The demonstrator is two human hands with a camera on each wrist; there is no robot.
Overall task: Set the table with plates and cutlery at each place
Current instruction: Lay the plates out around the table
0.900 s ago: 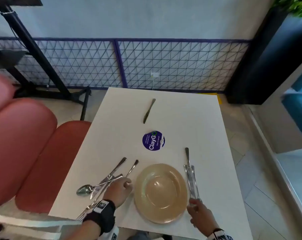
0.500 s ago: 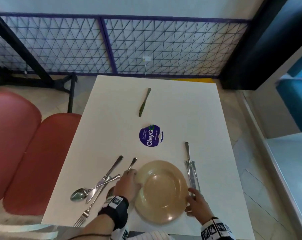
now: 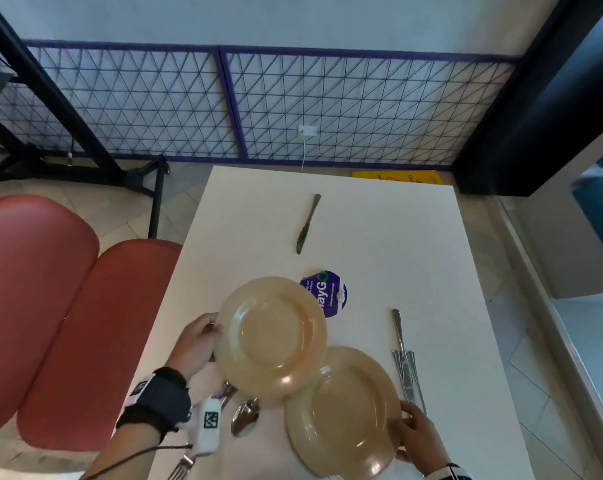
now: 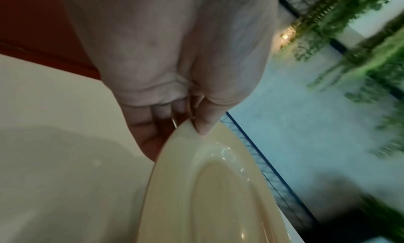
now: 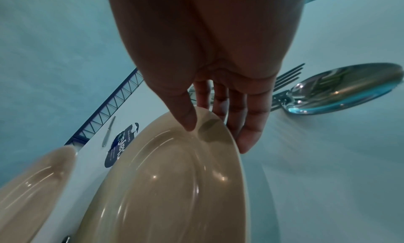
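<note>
Head view is showing two beige plates over the near end of the white table (image 3: 379, 237). The left hand (image 3: 196, 344) is pinching the upper plate (image 3: 272, 337) by its left rim, thumb on top and fingers underneath, holding it raised and overlapping the lower plate (image 3: 345, 410). The right hand (image 3: 417, 441) is gripping the lower plate at its right rim, thumb on the rim, fingers beneath. Both plates are holding nothing. A spoon (image 3: 245, 416) and a fork (image 3: 180, 469) are lying below the upper plate, partly hidden by it and by the left wrist; the fork is cut off at the frame edge. A bundle of cutlery (image 3: 405, 362) is lying just right of the lower plate. A knife (image 3: 308, 223) is sitting alone toward the far end. A purple sticker (image 3: 331, 296) is half covered by the upper plate, its lettering only partly readable.
</note>
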